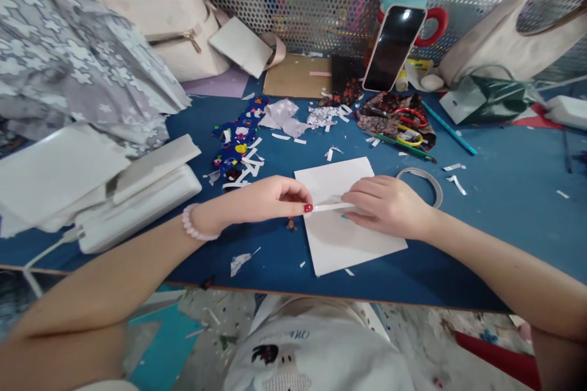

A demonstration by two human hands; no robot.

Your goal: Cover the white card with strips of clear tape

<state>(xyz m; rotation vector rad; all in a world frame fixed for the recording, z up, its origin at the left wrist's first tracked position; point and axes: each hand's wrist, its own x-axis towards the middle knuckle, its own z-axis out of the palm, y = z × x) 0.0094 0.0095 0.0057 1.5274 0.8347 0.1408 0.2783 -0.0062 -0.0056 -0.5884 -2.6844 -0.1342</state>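
Note:
A white sheet of card or folded paper [334, 179] lies on the blue table in front of me. Across its middle runs a narrow white strip of tape [328, 207]. My left hand [270, 200] pinches the left end of this strip between thumb and forefinger, at the sheet's left edge. Over the right part of the sheet, my right hand [389, 204] has its fingers closed around the strip's other end, with the palm facing down. A roll of tape [435, 186] lies flat just behind my right wrist and is partly hidden by it.
Scissors [410, 134] rest on dark floral fabric scraps. A blue pencil [449, 128] lies to their right. A phone [394, 49] leans against a cup at the back. Patterned cloth [238, 134] and paper bits are scattered behind my hands. A white power strip [142, 208] sits left.

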